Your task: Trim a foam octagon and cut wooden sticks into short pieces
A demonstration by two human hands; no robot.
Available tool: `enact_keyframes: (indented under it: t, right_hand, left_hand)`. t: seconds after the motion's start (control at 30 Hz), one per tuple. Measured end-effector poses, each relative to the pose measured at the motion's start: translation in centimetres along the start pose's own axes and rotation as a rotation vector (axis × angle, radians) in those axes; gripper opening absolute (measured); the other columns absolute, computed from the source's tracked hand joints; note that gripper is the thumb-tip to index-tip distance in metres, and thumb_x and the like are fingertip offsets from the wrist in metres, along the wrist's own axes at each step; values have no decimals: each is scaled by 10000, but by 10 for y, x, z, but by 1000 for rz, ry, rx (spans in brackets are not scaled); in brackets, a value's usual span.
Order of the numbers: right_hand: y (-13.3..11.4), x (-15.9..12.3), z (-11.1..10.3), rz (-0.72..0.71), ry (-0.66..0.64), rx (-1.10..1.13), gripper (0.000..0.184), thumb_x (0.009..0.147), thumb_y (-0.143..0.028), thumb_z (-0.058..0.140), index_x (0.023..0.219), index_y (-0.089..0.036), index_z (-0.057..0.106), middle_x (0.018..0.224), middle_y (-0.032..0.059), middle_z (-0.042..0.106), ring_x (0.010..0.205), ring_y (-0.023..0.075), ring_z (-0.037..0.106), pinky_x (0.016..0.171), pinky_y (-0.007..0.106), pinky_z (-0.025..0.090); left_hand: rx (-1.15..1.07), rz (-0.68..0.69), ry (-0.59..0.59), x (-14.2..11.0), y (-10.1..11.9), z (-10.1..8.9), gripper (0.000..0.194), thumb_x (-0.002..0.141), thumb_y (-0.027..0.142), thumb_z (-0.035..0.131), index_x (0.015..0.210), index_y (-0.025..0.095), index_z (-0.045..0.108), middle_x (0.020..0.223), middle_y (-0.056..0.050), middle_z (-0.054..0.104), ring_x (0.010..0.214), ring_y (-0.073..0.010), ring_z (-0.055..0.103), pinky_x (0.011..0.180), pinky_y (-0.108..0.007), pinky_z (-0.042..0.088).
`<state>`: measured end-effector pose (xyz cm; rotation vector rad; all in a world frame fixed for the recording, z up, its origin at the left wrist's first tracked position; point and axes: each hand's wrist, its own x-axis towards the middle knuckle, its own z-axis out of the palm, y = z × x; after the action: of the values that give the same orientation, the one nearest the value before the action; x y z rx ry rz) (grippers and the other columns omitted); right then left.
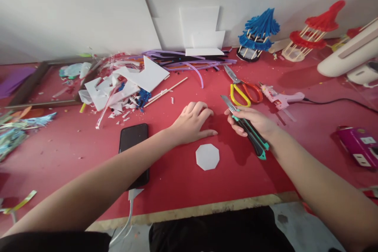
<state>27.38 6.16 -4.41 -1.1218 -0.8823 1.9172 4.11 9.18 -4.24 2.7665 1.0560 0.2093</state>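
My right hand (254,121) grips a black and teal utility knife (256,138), its blade pointing up and left toward the scissors. My left hand (191,121) rests on the red tabletop with its fingers curled down; whether anything lies under them is hidden. A white foam octagon (207,156) lies flat just in front of my left hand, untouched by either hand.
Yellow and orange scissors (243,90) and a pink glue gun (280,97) lie behind my right hand. A black phone (134,141) sits left of my forearm. White foam scraps (118,86), purple tubes (189,63), blue (258,33) and red (315,31) straw pagoda models stand at the back.
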Motion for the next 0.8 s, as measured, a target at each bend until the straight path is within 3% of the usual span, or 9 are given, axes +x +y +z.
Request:
enact_keyframes:
  t: [0.1, 0.2, 0.3, 0.37, 0.43, 0.53, 0.67, 0.8]
  right_hand:
    - [0, 2, -2, 14, -16, 18, 233, 803, -311, 637, 978, -159, 608, 723, -2, 595, 451, 71, 471, 361, 204, 325]
    - [0, 3, -4, 20, -24, 35, 224, 806, -305, 628, 977, -162, 606, 722, -3, 597, 456, 74, 467, 366, 209, 330]
    - [0, 3, -6, 17, -23, 54, 215, 805, -299, 618, 970, -162, 605, 723, 0, 596, 466, 77, 468, 371, 211, 336]
    - [0, 3, -6, 16, -16, 67, 215, 803, -295, 617, 970, -160, 605, 720, 0, 593, 475, 81, 474, 376, 212, 340]
    - [0, 3, -6, 15, -7, 79, 213, 802, -295, 617, 968, -162, 606, 715, -3, 588, 477, 83, 473, 378, 211, 339]
    - [-1, 3, -6, 13, 3, 92, 199, 793, -293, 621, 948, -167, 605, 711, -6, 584, 471, 81, 464, 375, 209, 328]
    - [-2, 3, -7, 5, 9, 92, 192, 802, -308, 607, 940, -176, 602, 727, -2, 585, 475, 79, 458, 379, 211, 325]
    - [-3, 2, -6, 2, 20, 74, 170, 807, -307, 594, 917, -178, 601, 726, -4, 578, 471, 73, 438, 383, 214, 316]
  left_hand:
    - [90, -117, 61, 2, -26, -11, 428, 918, 489, 487, 1177, 162, 581, 1249, -158, 507, 1119, -332, 460, 935, -507, 400]
    - [279, -361, 207, 1, -62, -34, 295, 941, 343, 441, 1060, 149, 630, 1237, -173, 538, 1146, -357, 449, 926, -514, 387]
    - [325, -484, 254, -5, -88, -58, 361, 974, 357, 360, 862, 190, 660, 948, -120, 644, 1033, -319, 521, 879, -484, 413]
    - [292, -539, 223, -10, -88, -68, 433, 965, 434, 377, 719, 190, 637, 763, -92, 636, 919, -296, 564, 837, -459, 433]
    - [223, -501, 183, -16, -72, -71, 427, 951, 452, 413, 710, 178, 634, 782, -91, 650, 889, -280, 584, 836, -438, 444]
    - [15, -323, 80, -32, -25, -63, 333, 927, 452, 496, 971, 153, 636, 1020, -95, 675, 1009, -258, 603, 931, -416, 451]
    - [-125, -198, -120, -58, 36, -45, 516, 848, 466, 636, 1237, 147, 524, 1258, -127, 617, 1173, -296, 562, 956, -438, 476]
    - [-230, -153, -117, -74, 55, -31, 645, 806, 343, 712, 1354, 190, 408, 1334, -123, 583, 1252, -279, 529, 992, -446, 478]
